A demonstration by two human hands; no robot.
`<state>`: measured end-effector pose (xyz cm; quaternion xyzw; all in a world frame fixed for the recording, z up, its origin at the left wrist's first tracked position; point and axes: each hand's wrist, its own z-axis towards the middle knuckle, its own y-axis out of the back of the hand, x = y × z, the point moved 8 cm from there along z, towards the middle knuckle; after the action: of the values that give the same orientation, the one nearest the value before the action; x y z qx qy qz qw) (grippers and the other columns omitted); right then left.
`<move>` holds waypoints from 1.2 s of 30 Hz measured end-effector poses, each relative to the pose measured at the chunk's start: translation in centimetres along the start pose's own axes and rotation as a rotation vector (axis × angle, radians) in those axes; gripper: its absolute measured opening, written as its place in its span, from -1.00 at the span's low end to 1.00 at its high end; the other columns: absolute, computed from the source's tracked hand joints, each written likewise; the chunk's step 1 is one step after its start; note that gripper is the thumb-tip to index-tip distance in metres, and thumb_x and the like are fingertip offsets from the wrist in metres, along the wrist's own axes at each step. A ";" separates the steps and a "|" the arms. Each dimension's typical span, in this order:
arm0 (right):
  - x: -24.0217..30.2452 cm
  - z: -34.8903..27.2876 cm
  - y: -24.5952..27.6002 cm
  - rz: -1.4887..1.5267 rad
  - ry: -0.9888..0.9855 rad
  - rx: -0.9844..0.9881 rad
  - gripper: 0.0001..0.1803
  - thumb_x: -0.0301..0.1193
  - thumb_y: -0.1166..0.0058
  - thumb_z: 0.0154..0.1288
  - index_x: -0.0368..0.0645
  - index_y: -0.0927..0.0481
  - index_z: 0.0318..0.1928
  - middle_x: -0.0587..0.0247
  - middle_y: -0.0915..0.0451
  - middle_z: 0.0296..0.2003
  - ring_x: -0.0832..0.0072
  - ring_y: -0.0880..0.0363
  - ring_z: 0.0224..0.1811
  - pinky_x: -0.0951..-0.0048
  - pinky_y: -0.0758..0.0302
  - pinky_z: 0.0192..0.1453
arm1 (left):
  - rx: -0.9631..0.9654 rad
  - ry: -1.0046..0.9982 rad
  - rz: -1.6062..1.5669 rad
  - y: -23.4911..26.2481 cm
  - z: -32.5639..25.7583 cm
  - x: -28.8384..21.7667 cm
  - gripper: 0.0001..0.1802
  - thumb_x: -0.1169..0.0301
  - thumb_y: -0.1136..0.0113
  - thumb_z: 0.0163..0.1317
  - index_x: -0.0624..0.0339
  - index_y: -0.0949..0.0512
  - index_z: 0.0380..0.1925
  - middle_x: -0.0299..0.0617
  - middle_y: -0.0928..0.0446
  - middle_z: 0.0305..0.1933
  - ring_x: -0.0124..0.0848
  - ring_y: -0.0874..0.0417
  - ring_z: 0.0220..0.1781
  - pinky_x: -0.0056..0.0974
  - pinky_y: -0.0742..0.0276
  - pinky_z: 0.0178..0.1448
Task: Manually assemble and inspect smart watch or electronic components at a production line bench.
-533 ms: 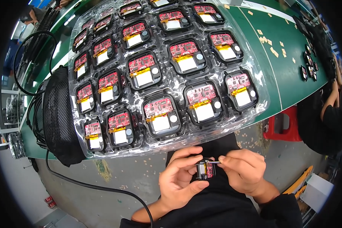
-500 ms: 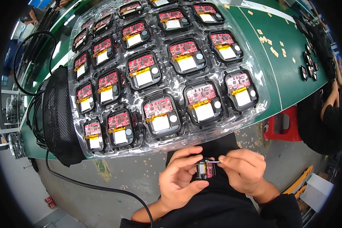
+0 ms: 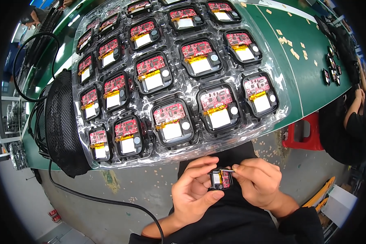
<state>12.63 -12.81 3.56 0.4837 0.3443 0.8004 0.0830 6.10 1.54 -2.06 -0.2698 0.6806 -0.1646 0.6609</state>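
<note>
My left hand is closed on a small black watch-like case, gripping it by its edges over my lap. Inside the case show a red circuit board, a pale battery and a strip of yellow tape. A thin metal tool, perhaps tweezers, is pinched in my right hand, its tip at the top edge of the case. Just beyond my hands, a clear plastic tray holds rows of similar open black cases, each with a red board and white battery.
The tray lies on a green table. A black mesh bag and black cable are at the left. Small beige pieces and dark cases lie at the far right, near another person's arm and a red stool.
The case has turned slightly in my left hand, showing more of its red board. My right hand and the metal tool have shifted a little, and the tool slants differently.
</note>
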 end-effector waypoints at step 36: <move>-8.2 7.2 12.9 -0.549 -0.215 -0.552 -0.67 -0.55 -0.28 0.27 -0.25 -0.63 0.05 0.03 -0.59 0.02 0.13 -0.63 -0.13 0.30 -0.57 -0.06 | 0.001 -0.575 0.399 0.1 0.6 -13.9 -0.27 0.24 -0.68 -0.01 0.32 -0.46 0.07 0.11 -0.48 0.10 0.04 -0.70 0.06 0.12 -0.73 0.15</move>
<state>25.44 -22.92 7.89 0.4143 0.2220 0.7556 0.4563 6.43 9.86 9.09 -0.1666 0.5058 0.0500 0.8450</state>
